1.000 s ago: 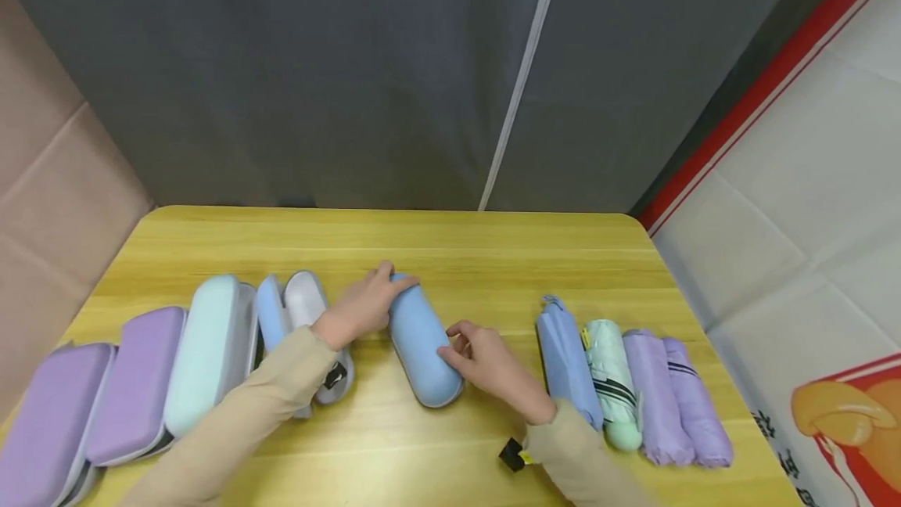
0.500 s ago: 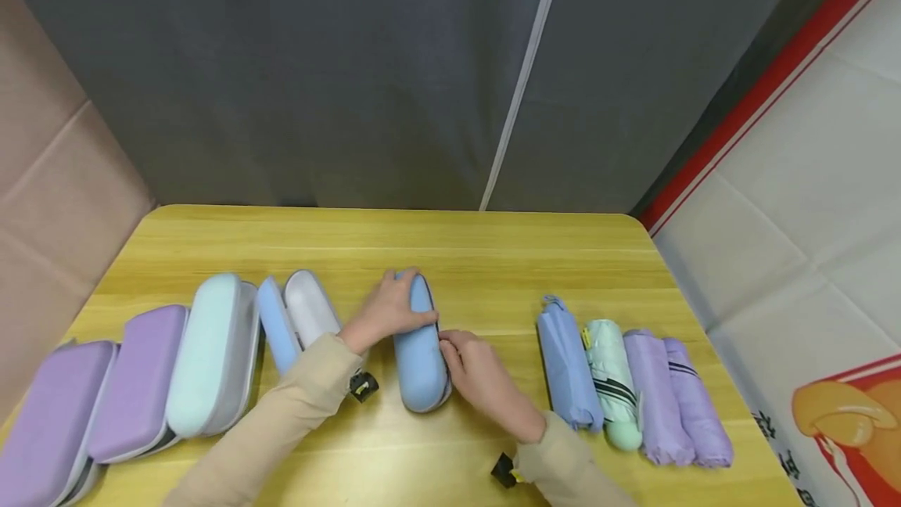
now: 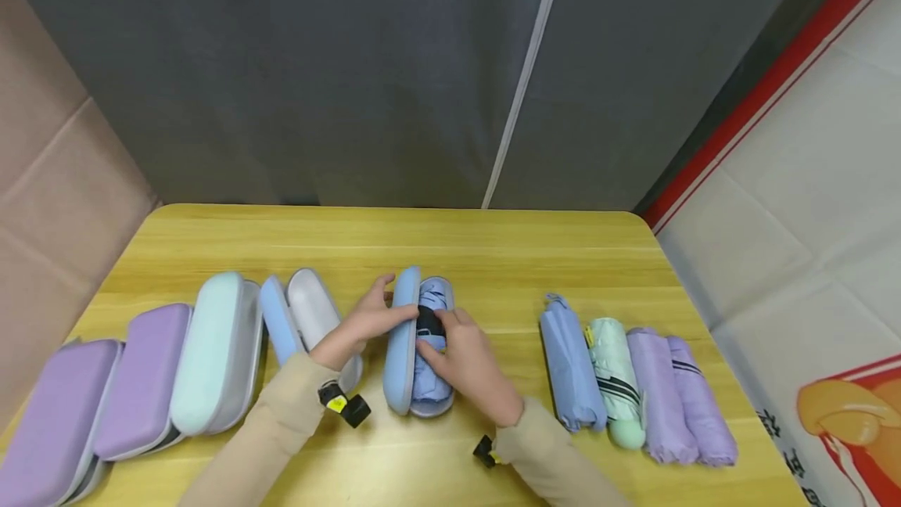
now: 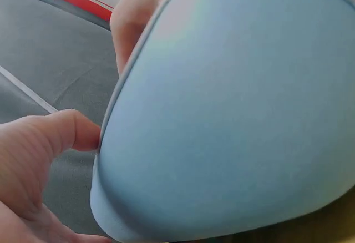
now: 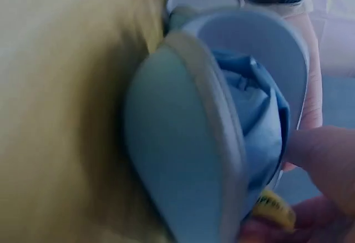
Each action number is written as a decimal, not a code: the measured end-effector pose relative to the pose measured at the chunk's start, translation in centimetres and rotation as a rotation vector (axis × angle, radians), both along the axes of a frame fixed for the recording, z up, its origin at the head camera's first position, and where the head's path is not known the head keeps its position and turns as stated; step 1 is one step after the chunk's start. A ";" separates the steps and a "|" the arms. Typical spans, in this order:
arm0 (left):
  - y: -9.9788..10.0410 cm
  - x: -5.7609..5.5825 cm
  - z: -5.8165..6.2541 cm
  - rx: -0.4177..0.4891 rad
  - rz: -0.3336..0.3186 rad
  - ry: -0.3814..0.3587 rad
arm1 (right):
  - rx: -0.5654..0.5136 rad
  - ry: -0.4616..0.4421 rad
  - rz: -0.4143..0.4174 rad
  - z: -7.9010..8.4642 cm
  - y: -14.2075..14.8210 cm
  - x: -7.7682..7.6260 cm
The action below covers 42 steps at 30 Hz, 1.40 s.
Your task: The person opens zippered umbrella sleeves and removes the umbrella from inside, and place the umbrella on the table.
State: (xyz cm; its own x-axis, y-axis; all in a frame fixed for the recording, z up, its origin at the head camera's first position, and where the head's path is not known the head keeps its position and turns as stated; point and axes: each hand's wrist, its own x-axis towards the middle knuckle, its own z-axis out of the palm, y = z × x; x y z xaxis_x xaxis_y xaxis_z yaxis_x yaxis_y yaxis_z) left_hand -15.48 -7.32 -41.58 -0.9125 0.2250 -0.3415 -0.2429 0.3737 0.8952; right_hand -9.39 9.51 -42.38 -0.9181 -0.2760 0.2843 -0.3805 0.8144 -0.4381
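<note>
A light blue hard case (image 3: pixel 401 366) lies unfolded in the middle of the table, its lid tipped up on the left. My left hand (image 3: pixel 362 323) holds that lid, thumb at its rim; the lid's outer face (image 4: pixel 222 115) fills most of the left wrist view. Inside the case's other half rests a folded blue umbrella (image 3: pixel 428 386) with a black band round it. My right hand (image 3: pixel 473 358) grips the umbrella near the band. In the right wrist view, a yellow tag (image 5: pixel 274 209) shows beside the umbrella's crumpled fabric (image 5: pixel 260 115).
To the left are an unfolded blue-and-grey case (image 3: pixel 310 307), a mint case (image 3: pixel 207 358) and two purple cases (image 3: pixel 144 382). Along the right lie a blue umbrella (image 3: pixel 572 366), a mint umbrella (image 3: pixel 614 370) and two purple ones (image 3: pixel 658 397). A dark curtain hangs behind the table.
The blue case was closed at first and has been turned and unfolded, its lid swung left, uncovering the umbrella. My right hand has moved from the case's side onto the umbrella.
</note>
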 end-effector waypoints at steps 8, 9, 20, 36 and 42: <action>-0.5 0.5 -0.1 0.188 0.033 -0.097 | 0.218 -0.052 -0.099 0.9 -1.2 -0.2; -0.6 0.6 -0.1 0.202 0.030 -0.104 | 0.235 -0.062 -0.106 1.0 -1.2 -0.2; -1.3 1.1 0.2 0.324 -0.006 -0.208 | 0.242 -0.228 -0.152 1.0 -1.3 -1.1; -1.4 1.5 0.0 0.381 0.024 -0.235 | -0.478 -0.575 -0.125 0.0 3.2 -2.1; -2.1 1.7 0.5 0.259 0.046 -0.192 | -0.545 -0.550 -0.175 1.0 5.1 -1.1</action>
State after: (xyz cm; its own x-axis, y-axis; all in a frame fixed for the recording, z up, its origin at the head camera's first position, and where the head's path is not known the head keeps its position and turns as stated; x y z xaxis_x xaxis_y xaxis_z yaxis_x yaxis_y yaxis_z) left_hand -13.81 -9.43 -41.07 -0.8483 0.2866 -0.4452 -0.4279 0.1242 0.8953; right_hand -10.53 14.62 -41.43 -0.9833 -0.0674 -0.1691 0.1199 0.4591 -0.8802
